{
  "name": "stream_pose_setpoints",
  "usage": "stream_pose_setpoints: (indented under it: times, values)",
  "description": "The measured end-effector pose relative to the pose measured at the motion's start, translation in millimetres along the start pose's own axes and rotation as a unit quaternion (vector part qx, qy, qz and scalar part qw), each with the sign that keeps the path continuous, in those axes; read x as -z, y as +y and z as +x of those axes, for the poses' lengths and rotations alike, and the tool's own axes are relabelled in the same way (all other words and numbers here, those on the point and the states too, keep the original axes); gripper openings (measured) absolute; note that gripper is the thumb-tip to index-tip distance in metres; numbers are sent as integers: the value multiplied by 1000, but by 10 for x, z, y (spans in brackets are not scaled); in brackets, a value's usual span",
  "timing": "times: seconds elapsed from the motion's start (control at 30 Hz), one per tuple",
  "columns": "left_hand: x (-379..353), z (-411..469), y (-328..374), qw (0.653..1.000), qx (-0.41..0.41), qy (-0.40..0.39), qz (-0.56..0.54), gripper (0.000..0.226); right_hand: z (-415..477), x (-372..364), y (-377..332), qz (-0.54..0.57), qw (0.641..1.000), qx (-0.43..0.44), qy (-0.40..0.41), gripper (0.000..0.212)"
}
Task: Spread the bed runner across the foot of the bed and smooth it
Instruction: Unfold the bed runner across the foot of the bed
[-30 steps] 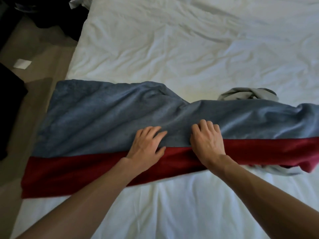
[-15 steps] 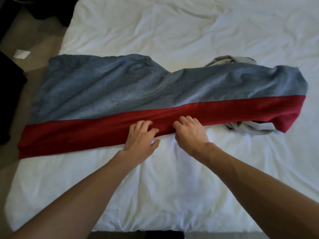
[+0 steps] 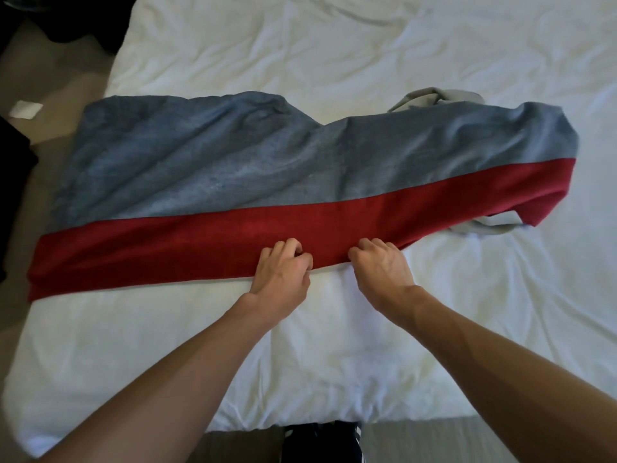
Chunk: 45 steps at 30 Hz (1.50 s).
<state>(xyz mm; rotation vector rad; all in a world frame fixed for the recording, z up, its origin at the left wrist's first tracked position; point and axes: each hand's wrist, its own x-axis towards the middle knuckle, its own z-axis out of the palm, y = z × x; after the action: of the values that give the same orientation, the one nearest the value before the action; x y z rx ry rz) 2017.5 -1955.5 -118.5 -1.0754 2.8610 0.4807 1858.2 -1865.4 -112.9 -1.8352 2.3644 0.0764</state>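
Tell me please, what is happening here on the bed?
A person is laying a bed runner across the white bed. The left hand and right hand each pinch its near red edge at the middle. The grey-blue part is wrinkled, and the right end is bunched, with its pale underside showing.

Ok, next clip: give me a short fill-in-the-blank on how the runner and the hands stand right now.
1. Both hands, left hand and right hand, grip the bed runner along its ____ band.
2. The wider part of the runner, farther from the person, is coloured ____.
3. The runner lies on a ____ sheet.
4. At the runner's right end a ____ underside is folded out into view.

Missing words: red; blue-grey; white; grey
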Motion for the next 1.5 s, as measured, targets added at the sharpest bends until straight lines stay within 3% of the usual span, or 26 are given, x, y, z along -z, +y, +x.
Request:
stream_pose_setpoints:
  times: [0.37, 0.63, 0.93, 1.5]
  values:
    - [-123, -454, 77, 997, -39, -48, 37, 8, -703, -185, -289, 75, 995, -52, -31, 13]
    - [-24, -325, 320, 995, -70, -2, 74, 34, -652, 11, -64, 108, 994, -31, -8, 21]
    - [272, 255, 1063, 991, -105, 35, 71, 35, -655, 423, 830, 67, 992, -93, 54, 25]
    - [702, 1885, 2472, 984, -152, 60, 72, 45, -477, 1067, 2626, 52, 986, -149, 47, 26]
